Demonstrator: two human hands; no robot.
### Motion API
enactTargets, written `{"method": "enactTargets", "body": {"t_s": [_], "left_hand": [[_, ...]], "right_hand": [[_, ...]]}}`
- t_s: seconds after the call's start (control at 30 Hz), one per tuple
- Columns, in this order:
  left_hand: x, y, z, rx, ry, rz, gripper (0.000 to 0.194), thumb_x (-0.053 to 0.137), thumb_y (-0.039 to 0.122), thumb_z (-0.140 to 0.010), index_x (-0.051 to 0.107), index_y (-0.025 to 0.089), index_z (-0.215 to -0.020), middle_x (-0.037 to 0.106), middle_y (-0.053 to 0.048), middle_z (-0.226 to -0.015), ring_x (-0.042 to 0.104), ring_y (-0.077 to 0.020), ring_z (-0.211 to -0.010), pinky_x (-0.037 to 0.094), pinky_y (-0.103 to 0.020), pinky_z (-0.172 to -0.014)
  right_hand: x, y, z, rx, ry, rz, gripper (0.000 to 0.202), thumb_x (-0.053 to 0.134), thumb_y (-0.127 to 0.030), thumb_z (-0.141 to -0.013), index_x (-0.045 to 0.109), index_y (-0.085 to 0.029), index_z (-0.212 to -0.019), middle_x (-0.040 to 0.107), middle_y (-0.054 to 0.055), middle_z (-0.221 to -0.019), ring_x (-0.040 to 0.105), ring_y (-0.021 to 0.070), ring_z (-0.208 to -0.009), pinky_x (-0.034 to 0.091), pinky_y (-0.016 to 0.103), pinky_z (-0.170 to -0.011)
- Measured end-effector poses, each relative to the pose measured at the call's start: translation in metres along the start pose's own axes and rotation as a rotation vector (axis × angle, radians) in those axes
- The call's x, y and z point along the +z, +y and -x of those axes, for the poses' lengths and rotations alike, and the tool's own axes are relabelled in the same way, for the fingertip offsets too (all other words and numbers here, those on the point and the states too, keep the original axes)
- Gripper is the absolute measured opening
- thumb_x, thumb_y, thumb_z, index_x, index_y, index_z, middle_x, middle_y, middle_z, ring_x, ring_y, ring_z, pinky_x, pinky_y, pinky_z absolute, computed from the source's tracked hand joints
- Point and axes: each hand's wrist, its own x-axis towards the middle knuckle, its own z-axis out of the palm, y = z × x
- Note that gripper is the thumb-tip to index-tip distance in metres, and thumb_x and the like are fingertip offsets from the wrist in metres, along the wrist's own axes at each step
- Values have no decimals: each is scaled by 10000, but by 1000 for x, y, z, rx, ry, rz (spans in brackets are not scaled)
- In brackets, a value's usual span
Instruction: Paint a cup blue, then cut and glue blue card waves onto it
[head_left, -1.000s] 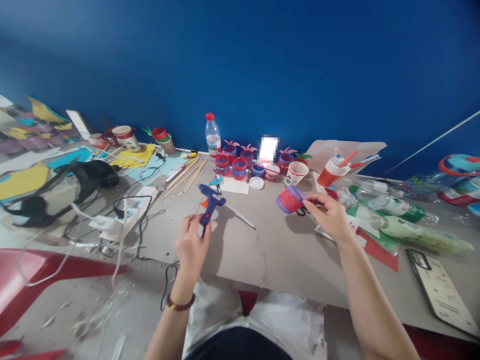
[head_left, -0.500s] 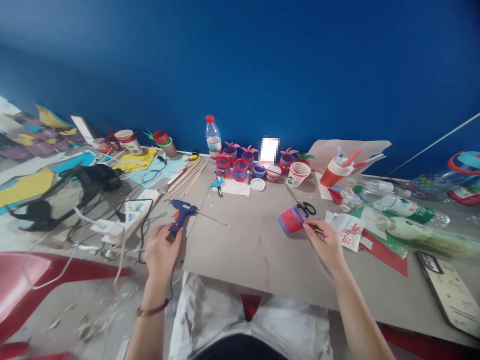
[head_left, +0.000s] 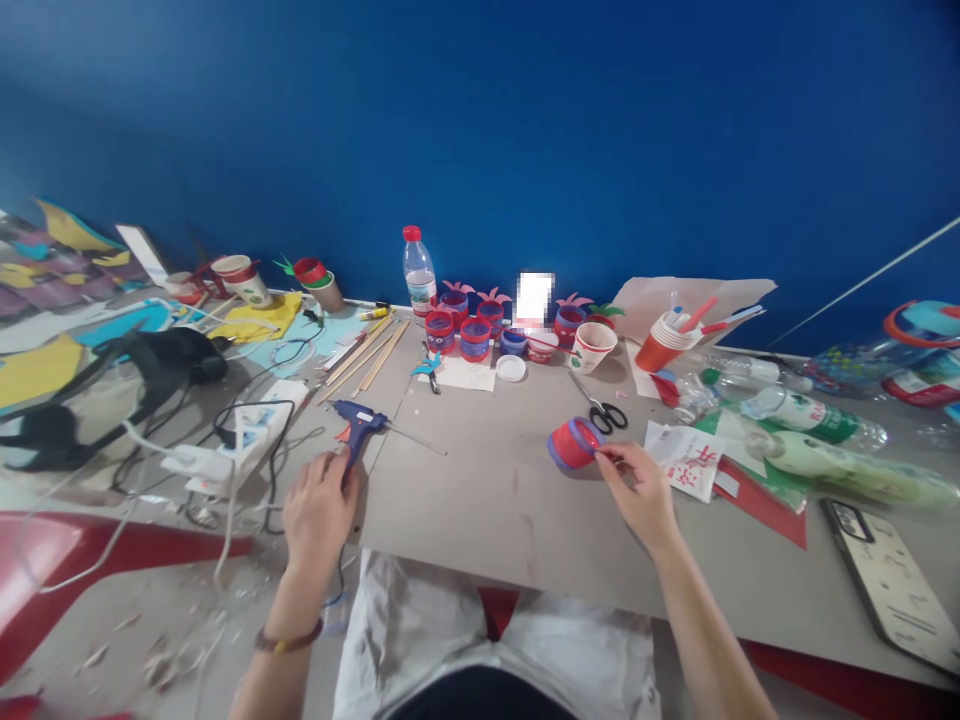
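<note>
In the head view, my left hand (head_left: 319, 515) is closed round the handle of a blue hot glue gun (head_left: 361, 425). The gun lies low over the table at left, its long thin metal nozzle pointing right. My right hand (head_left: 637, 490) pinches the rim of a small red cup with purple bands (head_left: 573, 445), thumb and fingertips together. That cup is tilted on its side, its opening turned towards my right hand. Black-handled scissors (head_left: 604, 412) lie just behind it.
Behind stand several red and purple cups (head_left: 475, 340), a bottle with a red cap (head_left: 418, 275) and a paper cup (head_left: 592, 347). Wooden sticks (head_left: 379, 360) and a power strip (head_left: 255, 430) lie left. At right are plastic bottles (head_left: 817, 418) and a phone (head_left: 889, 575).
The view has turned slightly, shifting the scene a little left. The red and purple cup has rolled or tilted so that more of its opening shows. Both hands keep their holds.
</note>
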Motion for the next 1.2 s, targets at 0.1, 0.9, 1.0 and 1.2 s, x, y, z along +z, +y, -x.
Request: {"method": "enactTargets", "body": {"t_s": [0.1,0.9,1.0,1.2], "left_hand": [[1,-3,1,-26,-6,60,349,409,298,-938,594,172,-1205,639,-113,-1136,587,-264,-1032,431,-353,-830],[-56,159,-66,867,-521,1037,1001,780,494,-693,238,260,-1502,386,-131,-1477,351,-288,-1384,323,-462,-1151],[-52,159,-74,862,-556,1060,925,776,472,-705,311,262,-1477,429,-127,-1435,399,-285,-1344,361,-454,-1123],[-49,165,-82,846,-557,1068,667,746,366,-751,491,249,-1356,501,-109,-1339,478,-270,-1277,402,-418,-1087]], "right_hand": [[0,-2,0,-3,2,-1,146,570,-334,-872,654,-216,-854,637,62,-790,604,203,-699,504,341,-627],[-8,-50,-41,403,-542,-455,325,702,-479,-733,657,-164,-800,552,-17,-665,398,76,-538,305,216,-482],[-9,-48,-44,425,-582,-475,361,712,-502,-715,648,-155,-795,528,-19,-653,387,73,-529,288,213,-471],[-4,-37,-47,421,-527,-499,366,702,-507,-730,661,-160,-840,541,-18,-657,390,67,-509,296,212,-471]]}}
